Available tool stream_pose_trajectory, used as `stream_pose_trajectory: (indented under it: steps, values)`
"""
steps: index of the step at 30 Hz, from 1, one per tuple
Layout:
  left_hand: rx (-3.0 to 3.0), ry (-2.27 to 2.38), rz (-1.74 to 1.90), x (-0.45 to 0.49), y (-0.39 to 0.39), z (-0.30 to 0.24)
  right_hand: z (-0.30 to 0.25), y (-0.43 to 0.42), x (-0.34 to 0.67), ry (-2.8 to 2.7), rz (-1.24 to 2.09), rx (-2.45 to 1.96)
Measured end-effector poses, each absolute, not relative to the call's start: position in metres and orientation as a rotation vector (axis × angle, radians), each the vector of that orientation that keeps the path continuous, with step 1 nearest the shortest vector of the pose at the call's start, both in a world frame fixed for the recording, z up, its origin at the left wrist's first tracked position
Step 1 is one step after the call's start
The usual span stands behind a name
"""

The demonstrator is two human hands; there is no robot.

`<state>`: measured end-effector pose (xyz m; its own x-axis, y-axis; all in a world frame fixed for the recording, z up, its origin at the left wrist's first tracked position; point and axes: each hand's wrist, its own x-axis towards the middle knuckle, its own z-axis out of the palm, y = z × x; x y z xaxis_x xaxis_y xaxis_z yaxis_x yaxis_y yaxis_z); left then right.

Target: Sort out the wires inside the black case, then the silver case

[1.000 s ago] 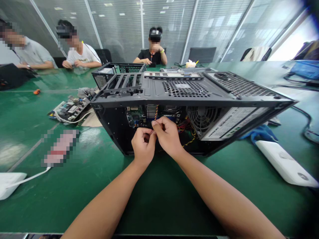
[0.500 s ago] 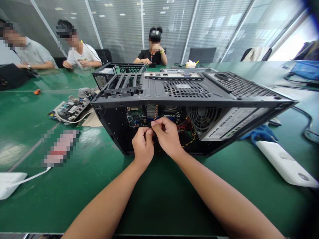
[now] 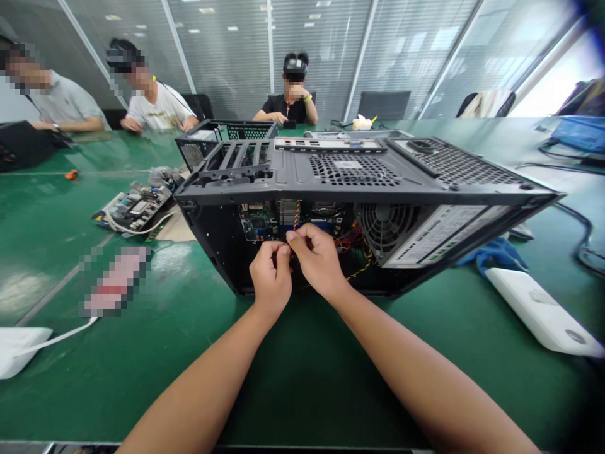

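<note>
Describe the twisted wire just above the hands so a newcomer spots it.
On the green table, find the dark computer case, open side facing the camera. Inside, the wire drops in front of the motherboard to the right hand. It's twisted, yellow-orange and dark, and nearly upright, unlike the red bundle beside the fan.

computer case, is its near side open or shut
Open: no panel covers the near side of the computer case, and a fan and twisted wire show inside.
</note>
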<state>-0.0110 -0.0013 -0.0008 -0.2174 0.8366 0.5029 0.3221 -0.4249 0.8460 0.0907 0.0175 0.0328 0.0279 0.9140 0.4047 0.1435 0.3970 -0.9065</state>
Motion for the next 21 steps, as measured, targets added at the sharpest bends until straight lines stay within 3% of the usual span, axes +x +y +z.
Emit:
stream_pose_trajectory:
  steps: [13,21]
  values:
    - [1.635,1.287,1.644,-0.0122,-0.0004,-0.0019,0.0337,0.0152,0.0887,-1.406,0.945,-0.942]
    - [1.755,1.384,1.682,-0.0125,-0.0013,-0.0053,0.0328,0.0166,0.0908,-1.442,0.808,-0.995]
